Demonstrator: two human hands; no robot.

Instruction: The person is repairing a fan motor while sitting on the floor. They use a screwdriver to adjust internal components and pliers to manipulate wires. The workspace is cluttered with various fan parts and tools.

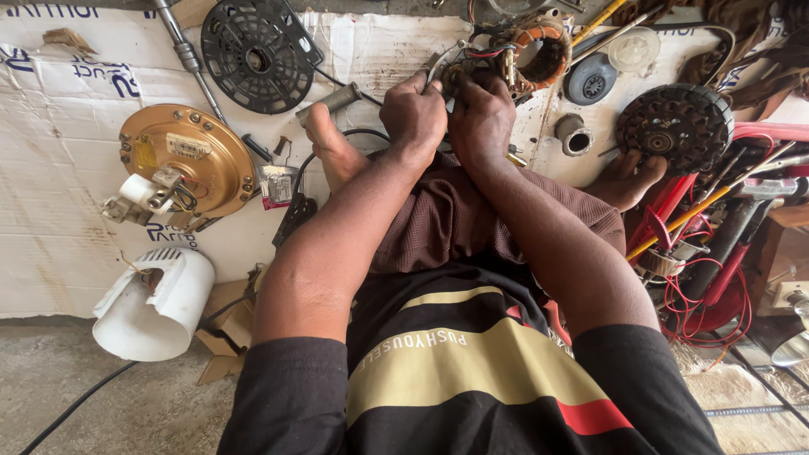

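Stator (pixel 529 52) with copper windings and red and black wires, sitting on white cardboard (pixel 50 185) at the top middle, just past the knees. Both hands right on its near edge. Left hand (pixel 413 114) curled over a small metal part at the stator's left side, fingers (pixel 421 84) bent tight around it, though can't really tell what exactly is pinched under there. Right hand (pixel 482 114) pressed up beside the left, knuckles touching, fingers folded onto the same spot, grip also hidden from this angle.

Round the outside: gold motor cover (pixel 187 160) with a white terminal block and wires, well off to the left. Black fan disc (pixel 257 55) at top left, with a steel rod (pixel 190 59) just beside it. White plastic housing (pixel 156 303) tipped on its side at lower left, half off the cardboard. Dark ribbed rotor (pixel 674 126) over on the right, 1 bare foot (pixel 628 179) just under it, other foot (pixel 333 147) left of the hands. Grey pulley (pixel 590 82) and short metal sleeve (pixel 575 135) between stator and rotor. Tangle of red wire (pixel 708 295) and red-handled tools at far right.
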